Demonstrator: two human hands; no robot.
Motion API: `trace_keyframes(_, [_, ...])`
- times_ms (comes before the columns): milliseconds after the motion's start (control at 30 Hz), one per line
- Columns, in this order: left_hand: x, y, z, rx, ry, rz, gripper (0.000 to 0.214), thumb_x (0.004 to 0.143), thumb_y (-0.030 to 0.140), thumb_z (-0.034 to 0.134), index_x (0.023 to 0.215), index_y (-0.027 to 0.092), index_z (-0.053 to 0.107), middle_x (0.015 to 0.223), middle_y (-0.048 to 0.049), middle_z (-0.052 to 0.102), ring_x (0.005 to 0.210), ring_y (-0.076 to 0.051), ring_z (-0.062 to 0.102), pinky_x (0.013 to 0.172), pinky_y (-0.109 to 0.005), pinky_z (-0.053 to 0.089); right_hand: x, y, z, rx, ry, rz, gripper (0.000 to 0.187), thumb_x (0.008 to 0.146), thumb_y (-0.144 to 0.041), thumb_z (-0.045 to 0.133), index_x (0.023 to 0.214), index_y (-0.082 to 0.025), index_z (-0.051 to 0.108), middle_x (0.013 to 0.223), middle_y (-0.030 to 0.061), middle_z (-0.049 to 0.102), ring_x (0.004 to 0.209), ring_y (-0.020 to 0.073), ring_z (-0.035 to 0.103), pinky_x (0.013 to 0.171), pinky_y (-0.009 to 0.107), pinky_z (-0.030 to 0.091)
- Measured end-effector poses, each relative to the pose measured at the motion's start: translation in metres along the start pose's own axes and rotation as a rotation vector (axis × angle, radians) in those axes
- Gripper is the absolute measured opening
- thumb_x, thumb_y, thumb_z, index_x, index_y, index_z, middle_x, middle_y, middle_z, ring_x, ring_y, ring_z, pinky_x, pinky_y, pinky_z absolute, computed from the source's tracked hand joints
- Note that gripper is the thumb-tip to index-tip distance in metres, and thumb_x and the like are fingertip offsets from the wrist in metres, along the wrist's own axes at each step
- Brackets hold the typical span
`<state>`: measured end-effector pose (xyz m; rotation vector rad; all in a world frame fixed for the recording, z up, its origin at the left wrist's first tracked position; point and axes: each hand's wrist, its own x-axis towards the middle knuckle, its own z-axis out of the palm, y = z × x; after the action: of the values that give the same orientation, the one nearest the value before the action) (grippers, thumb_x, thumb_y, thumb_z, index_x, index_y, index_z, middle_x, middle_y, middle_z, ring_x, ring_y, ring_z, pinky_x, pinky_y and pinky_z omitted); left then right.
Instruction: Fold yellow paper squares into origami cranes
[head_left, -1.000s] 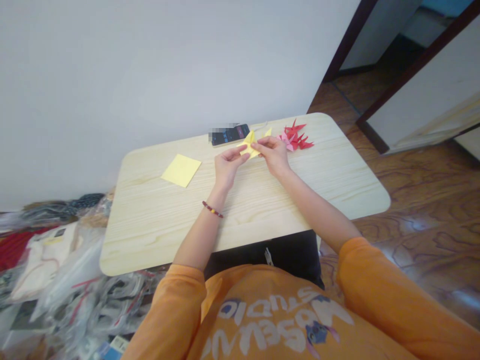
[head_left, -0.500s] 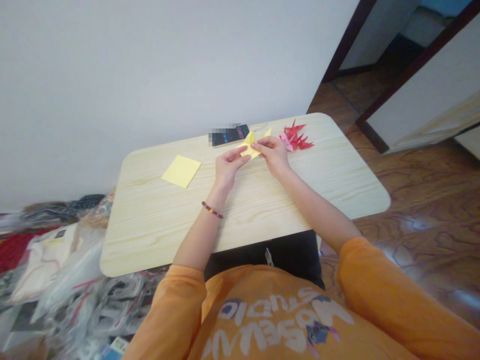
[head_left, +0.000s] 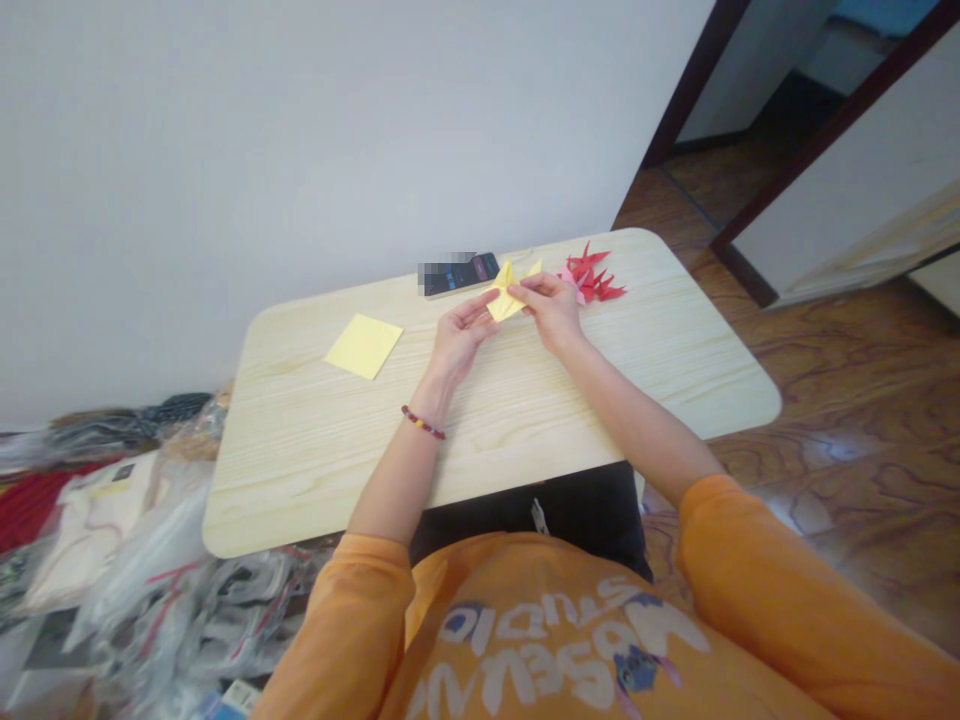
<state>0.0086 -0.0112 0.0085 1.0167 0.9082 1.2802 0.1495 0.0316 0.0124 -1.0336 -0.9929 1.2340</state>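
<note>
A folded piece of yellow origami paper (head_left: 504, 306) with pointed flaps is held up over the far middle of the table. My right hand (head_left: 553, 308) pinches it from the right between thumb and fingers. On the other side, my left hand (head_left: 459, 338) has its fingertips at the paper's left edge, with the thumb lower down; part of that grip is hard to make out. Just right of my right hand lie several red folded paper pieces (head_left: 600, 285) with sharp points, and a pink one (head_left: 572, 284) partly hidden by the hand.
A square of yellow paper (head_left: 365, 346) lies flat at the table's left. Behind my hands, a phone (head_left: 461, 274) rests near the wall-side edge of the pale wooden table (head_left: 300, 450). Plastic-wrapped goods (head_left: 150, 570) are piled at the lower left. A doorway is at upper right.
The folded yellow paper has tilted and shifted slightly right. My left thumb has drawn back a little from its lower part. My right hand still pinches it.
</note>
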Motion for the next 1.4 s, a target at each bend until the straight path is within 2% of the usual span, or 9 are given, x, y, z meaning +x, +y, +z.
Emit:
trace_keyframes(200, [-0.002, 0.011, 0.002, 0.011, -0.038, 0.0, 0.041, 0.066, 0.024, 0.072, 0.108, 0.022, 0.067, 0.11, -0.0074, 0.07, 0.109, -0.024, 0.063, 0.094, -0.039, 0.05, -0.001, 0.001, 0.001, -0.012, -0.031, 0.018, 0.032, 0.054, -0.035, 0.083, 0.063, -0.02, 0.056, 0.062, -0.0039, 0.057, 0.055, 0.0073, 0.049, 0.048, 0.022, 0.039])
trace_keyframes(300, [-0.001, 0.009, 0.003, 0.047, 0.054, 0.02, 0.034, 0.07, 0.032, 0.072, 0.103, 0.022, 0.069, 0.097, -0.0054, 0.071, 0.094, -0.021, 0.067, 0.084, -0.035, 0.053, -0.003, 0.004, 0.004, 0.025, -0.078, 0.017, 0.033, 0.051, -0.034, 0.085, 0.061, -0.02, 0.057, 0.058, -0.0043, 0.056, 0.052, 0.0067, 0.048, 0.047, 0.022, 0.037])
trace_keyframes(433, [0.001, 0.001, 0.002, 0.187, 0.194, 0.129, 0.033, 0.064, 0.031, 0.079, 0.094, 0.021, 0.071, 0.064, 0.0016, 0.064, 0.064, -0.013, 0.062, 0.061, -0.024, 0.05, -0.006, 0.005, 0.006, 0.082, -0.131, 0.053, 0.036, 0.044, -0.035, 0.086, 0.062, -0.019, 0.06, 0.057, -0.0048, 0.058, 0.051, 0.0053, 0.048, 0.045, 0.02, 0.036])
trace_keyframes(533, [0.001, -0.003, 0.0, 0.211, 0.208, 0.157, 0.034, 0.064, 0.028, 0.079, 0.096, 0.02, 0.071, 0.064, 0.0017, 0.064, 0.058, -0.009, 0.058, 0.054, -0.021, 0.046, -0.006, 0.002, 0.006, 0.099, -0.159, 0.107, 0.036, 0.045, -0.039, 0.085, 0.063, -0.017, 0.063, 0.057, -0.0041, 0.058, 0.051, 0.0051, 0.047, 0.044, 0.019, 0.034])
trace_keyframes(700, [0.0, 0.0, -0.001, 0.268, 0.156, 0.174, 0.043, 0.066, 0.024, 0.077, 0.107, 0.02, 0.068, 0.095, -0.0051, 0.072, 0.074, -0.013, 0.066, 0.064, -0.025, 0.052, -0.003, -0.001, 0.002, 0.096, -0.209, 0.118, 0.033, 0.051, -0.041, 0.083, 0.067, -0.017, 0.068, 0.057, -0.0034, 0.056, 0.053, 0.0053, 0.046, 0.044, 0.019, 0.031])
trace_keyframes(900, [-0.002, 0.006, 0.0, 0.368, 0.08, 0.223, 0.039, 0.067, 0.024, 0.075, 0.106, 0.02, 0.068, 0.131, -0.009, 0.059, 0.1, -0.021, 0.066, 0.074, -0.03, 0.056, 0.0, -0.004, -0.004, 0.099, -0.27, 0.146, 0.028, 0.053, -0.034, 0.084, 0.067, -0.014, 0.069, 0.052, -0.0044, 0.05, 0.047, 0.0026, 0.035, 0.04, 0.018, 0.022])
trace_keyframes(1000, [-0.003, 0.01, 0.0, 0.392, 0.03, 0.235, 0.038, 0.067, 0.023, 0.075, 0.104, 0.019, 0.068, 0.131, -0.0089, 0.06, 0.109, -0.024, 0.062, 0.075, -0.03, 0.056, 0.001, -0.006, -0.006, 0.116, -0.321, 0.196, 0.026, 0.055, -0.029, 0.084, 0.067, -0.012, 0.069, 0.052, -0.0045, 0.049, 0.046, 0.0011, 0.033, 0.038, 0.017, 0.019])
trace_keyframes(1200, [-0.003, 0.012, -0.001, 0.408, 0.001, 0.189, 0.039, 0.065, 0.022, 0.077, 0.103, 0.017, 0.067, 0.116, -0.0088, 0.068, 0.094, -0.02, 0.067, 0.077, -0.032, 0.057, 0.003, -0.009, -0.009, 0.126, -0.361, 0.309, 0.019, 0.06, -0.02, 0.081, 0.069, -0.008, 0.068, 0.048, -0.006, 0.044, 0.043, -0.0003, 0.03, 0.035, 0.014, 0.018])
trace_keyframes(1400, [0.0, 0.008, -0.004, 0.361, 0.006, 0.224, 0.039, 0.062, 0.022, 0.078, 0.097, 0.017, 0.062, 0.112, -0.0081, 0.067, 0.106, -0.022, 0.063, 0.078, -0.031, 0.058, 0.0, -0.012, -0.008, 0.138, -0.354, 0.332, 0.017, 0.062, -0.014, 0.08, 0.064, -0.007, 0.065, 0.046, -0.0068, 0.042, 0.041, -0.0009, 0.03, 0.034, 0.013, 0.017])
